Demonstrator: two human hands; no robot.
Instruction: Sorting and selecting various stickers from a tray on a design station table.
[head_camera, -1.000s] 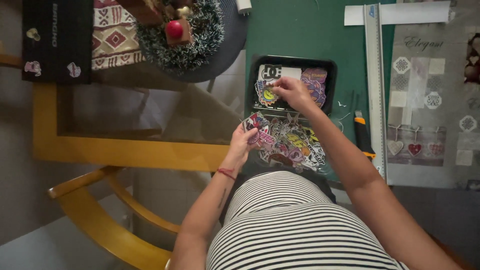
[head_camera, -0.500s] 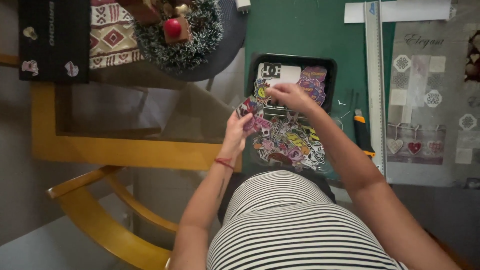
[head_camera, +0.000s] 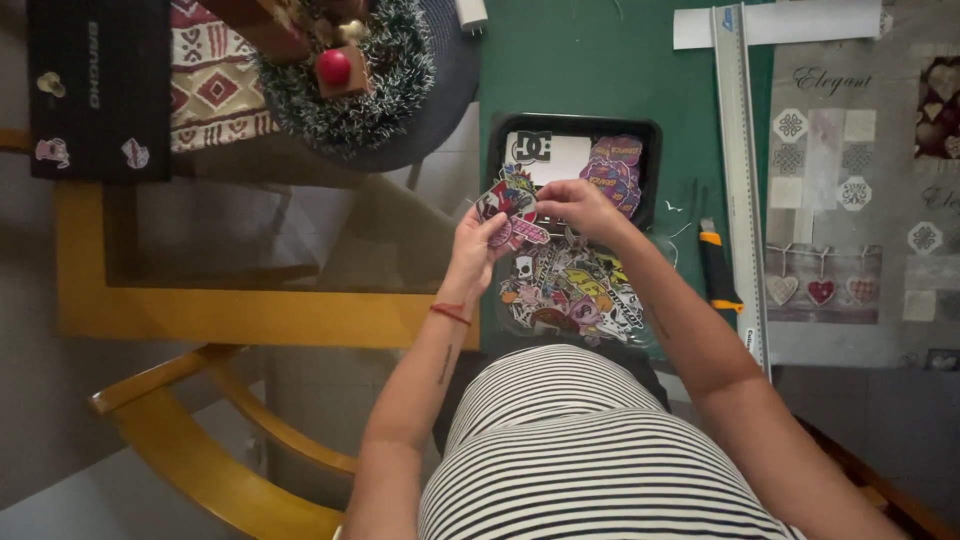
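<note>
at the far left a black box (head_camera: 98, 88) with small stickers on it lies on the glass counter (head_camera: 250, 240), beside a patterned cloth (head_camera: 215, 85) and a green wreath (head_camera: 350, 75) with a red ball. a second ago the left hand (head_camera: 478, 240) was lower, by the loose heap of stickers (head_camera: 570, 290); it has since come up to meet the right hand (head_camera: 580, 205) in front of the black tray (head_camera: 575, 165). the left fingers are closed on a small stack of stickers (head_camera: 508, 212), and the right fingers pinch its top edge, as if peeling or sorting one off. so the sorting looks to be in mid-step. further right, an orange-and-black knife (head_camera: 718, 268) lies beside a long ruler (head_camera: 742, 180) on the green mat (head_camera: 590, 60).
</note>
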